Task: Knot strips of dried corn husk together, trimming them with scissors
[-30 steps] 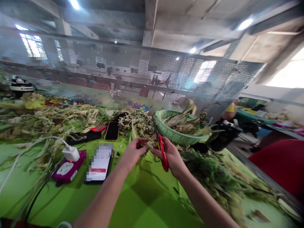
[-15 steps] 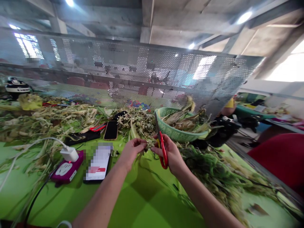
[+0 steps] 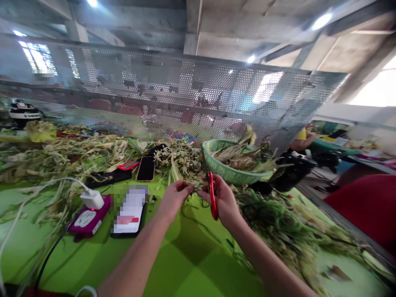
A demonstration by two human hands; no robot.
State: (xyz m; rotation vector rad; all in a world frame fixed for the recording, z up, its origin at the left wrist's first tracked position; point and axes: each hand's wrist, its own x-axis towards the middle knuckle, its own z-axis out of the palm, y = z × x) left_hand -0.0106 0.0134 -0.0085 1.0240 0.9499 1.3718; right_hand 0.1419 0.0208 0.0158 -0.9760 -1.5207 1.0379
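Note:
My left hand (image 3: 176,199) is closed in a pinch, thumb against fingers, on something too small to make out. Close beside it, my right hand (image 3: 223,201) holds red-handled scissors (image 3: 213,198), their blades pointing up and away from me. The right thumb and fingertips also come together near the left fingertips, and a thin dark loop hangs just below them. Behind both hands lies a heap of small pale dried plant pieces (image 3: 181,159). A green plastic basket (image 3: 235,175) with dried husks (image 3: 238,154) stands beyond my right hand.
On the left are a phone with a lit screen (image 3: 131,212), a dark-screened phone (image 3: 145,169) and a purple power strip (image 3: 89,222) with a charger and cables. Dried strips (image 3: 77,156) cover the left; green fibres (image 3: 278,214) lie right. A perforated metal screen (image 3: 173,90) stands behind.
My two hands stay close together, with only slight finger movement. The pale piece seen between the fingertips is now less visible. The view has shifted slightly.

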